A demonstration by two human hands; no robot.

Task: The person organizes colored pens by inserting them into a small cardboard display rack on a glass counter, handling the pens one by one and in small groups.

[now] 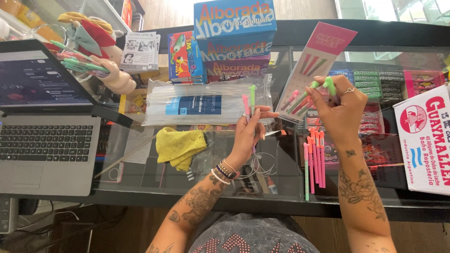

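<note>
My left hand (247, 133) is raised over the glass counter (140, 182), holding two thin pens upright (249, 100), one pink and one green. My right hand (338, 110) grips several pastel pens (309, 91), green and pink, by their upper ends, in front of a pink display card (315, 61) that leans on the counter. Below my right hand, a row of pink, orange and green pens (315, 159) lies flat on the glass.
An open laptop (44, 145) fills the left side. A yellow cloth (180, 146), a clear plastic packet (206, 105), stacked blue boxes (234, 40), a white-and-red box (424, 140) at right and a doll holding pens (101, 51) surround my hands.
</note>
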